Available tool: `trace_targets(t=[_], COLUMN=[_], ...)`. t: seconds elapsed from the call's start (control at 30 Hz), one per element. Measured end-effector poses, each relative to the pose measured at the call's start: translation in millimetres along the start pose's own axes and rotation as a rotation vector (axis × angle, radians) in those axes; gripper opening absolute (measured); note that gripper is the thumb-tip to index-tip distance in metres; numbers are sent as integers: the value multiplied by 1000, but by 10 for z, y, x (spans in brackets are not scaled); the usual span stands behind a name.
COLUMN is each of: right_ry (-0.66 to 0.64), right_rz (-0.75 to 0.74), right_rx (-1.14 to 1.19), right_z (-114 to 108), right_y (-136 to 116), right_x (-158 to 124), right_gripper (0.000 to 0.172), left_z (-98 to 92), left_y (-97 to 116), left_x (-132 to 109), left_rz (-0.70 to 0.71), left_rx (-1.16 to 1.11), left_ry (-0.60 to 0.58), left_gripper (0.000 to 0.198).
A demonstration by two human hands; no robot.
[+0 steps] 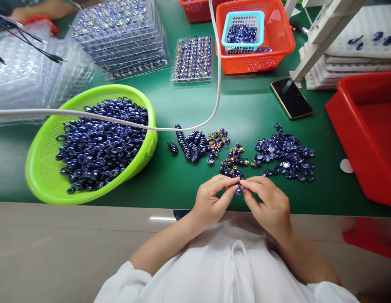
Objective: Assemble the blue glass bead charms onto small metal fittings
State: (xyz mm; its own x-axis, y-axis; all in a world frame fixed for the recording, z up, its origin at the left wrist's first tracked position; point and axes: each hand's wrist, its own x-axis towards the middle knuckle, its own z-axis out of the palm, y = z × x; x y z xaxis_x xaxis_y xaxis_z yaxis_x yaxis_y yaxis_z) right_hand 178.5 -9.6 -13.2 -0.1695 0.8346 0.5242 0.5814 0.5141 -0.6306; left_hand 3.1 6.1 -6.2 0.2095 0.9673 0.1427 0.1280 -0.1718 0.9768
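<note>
My left hand (211,200) and my right hand (266,202) meet at the table's front edge, fingertips pinched together on a small dark blue part (239,189). Just beyond them lie small blue pieces with yellow bits (233,160). A stacked row of blue rings (189,145) lies to the left of those. To the right spreads a loose heap of flat blue caps (285,153). A lime green basket (44,168) at the left is full of dark blue rings.
A white cable (218,75) curves over the green mat. Filled clear trays (192,59) and stacks (120,38) stand at the back. An orange basket (277,46) holds a small teal basket (242,19). A phone (291,99) and red bin (368,126) are on the right.
</note>
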Motion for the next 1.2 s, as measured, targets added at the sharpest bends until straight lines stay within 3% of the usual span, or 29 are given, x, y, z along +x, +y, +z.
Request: trace_targets(t=[0.3,0.5,0.73,0.83,0.97,1.07,1.2], right_ry=[-22,-29,-72,-123,-213,-110,-223], right_rz=[308,341,481,430,258,171,62], right_rx=[117,150,246,223,171,-69,-332], right_z=[30,38,76,19,-216,-411,-495], right_y=[-55,-97,-77,-39,142,354,562], right_x=[27,17,7,25,34,14,-13], right_gripper=[11,9,7,9,11,14,16], left_z=[33,61,83,80,64,44,23], left_y=[-22,-24,-51,-50,-26,-30,-46], left_x=[0,-25,-26,-23,-14,12,79], left_rz=[59,130,231,187,74,-98,-334], left_rx=[46,70,114,118,79,-1,-198], left_ry=[47,34,31,-2,-43,-9,15], left_gripper=[18,20,20,19,15,17,26])
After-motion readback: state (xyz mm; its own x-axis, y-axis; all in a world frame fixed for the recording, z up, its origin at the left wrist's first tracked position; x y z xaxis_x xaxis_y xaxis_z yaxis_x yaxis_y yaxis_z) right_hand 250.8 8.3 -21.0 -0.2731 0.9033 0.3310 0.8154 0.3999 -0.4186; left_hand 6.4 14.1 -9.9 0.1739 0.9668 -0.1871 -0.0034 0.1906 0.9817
